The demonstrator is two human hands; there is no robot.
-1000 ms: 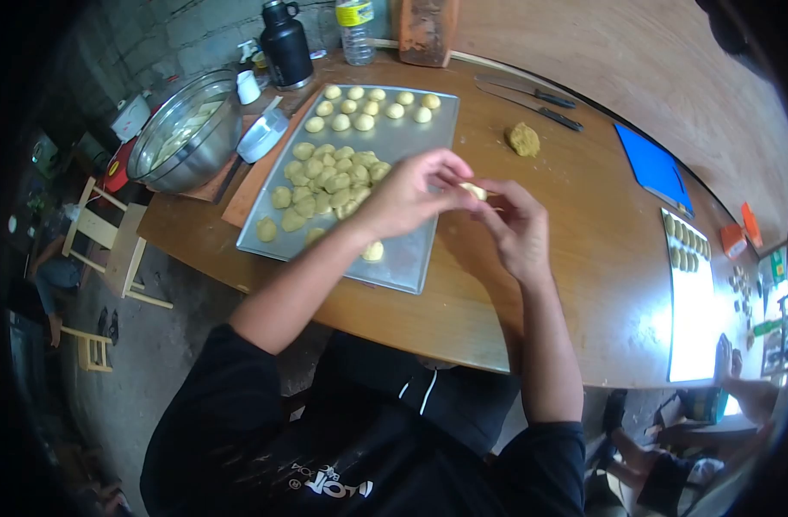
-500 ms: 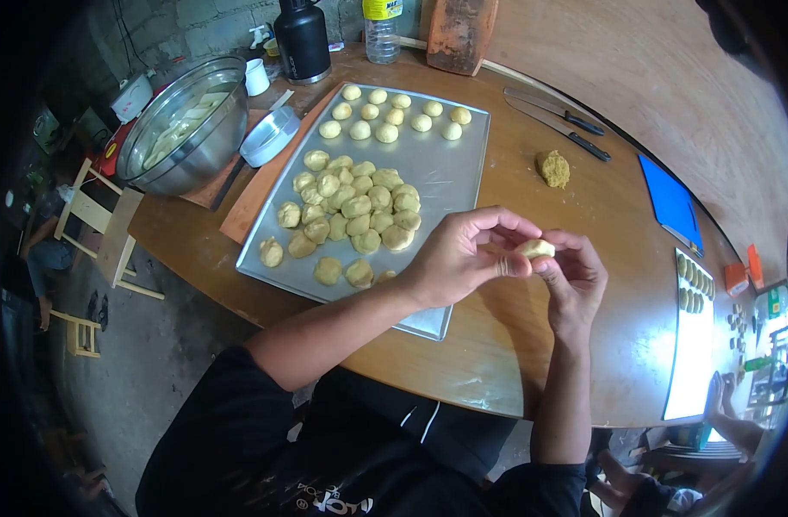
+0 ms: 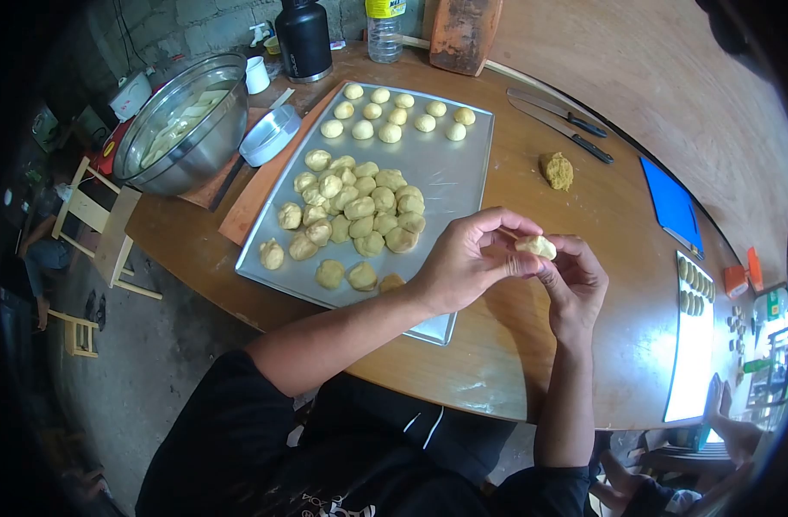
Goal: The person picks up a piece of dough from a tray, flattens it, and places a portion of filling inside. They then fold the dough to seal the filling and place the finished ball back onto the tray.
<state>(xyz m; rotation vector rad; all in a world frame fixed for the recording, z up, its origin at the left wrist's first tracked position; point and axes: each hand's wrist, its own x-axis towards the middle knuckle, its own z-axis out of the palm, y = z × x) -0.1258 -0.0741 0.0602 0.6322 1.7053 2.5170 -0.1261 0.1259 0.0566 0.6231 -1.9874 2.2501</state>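
Between the fingertips of both hands is a small piece of pale dough (image 3: 536,247), held above the table. My left hand (image 3: 467,258) pinches it from the left with thumb and fingers. From the other side, my right hand (image 3: 575,280) grips it with thumb and forefinger. Below and left of my hands lies a metal tray (image 3: 450,185). Flattened dough pieces (image 3: 359,207) are heaped in its middle, and several smooth round dough balls (image 3: 390,133) sit in rows at its far end. A lump of yellowish-brown filling (image 3: 558,171) rests on the table beyond my hands.
A steel bowl (image 3: 183,129) and a round tin (image 3: 269,136) stand at the left. Two knives (image 3: 575,138) and a blue folder (image 3: 674,202) lie to the right. A white tray (image 3: 682,379) holds small pieces; another person's hand (image 3: 738,431) is beside it.
The dough piece has turned in my fingers, and more of its uneven top shows. Both hands stay in nearly the same place. The view has shifted slightly.
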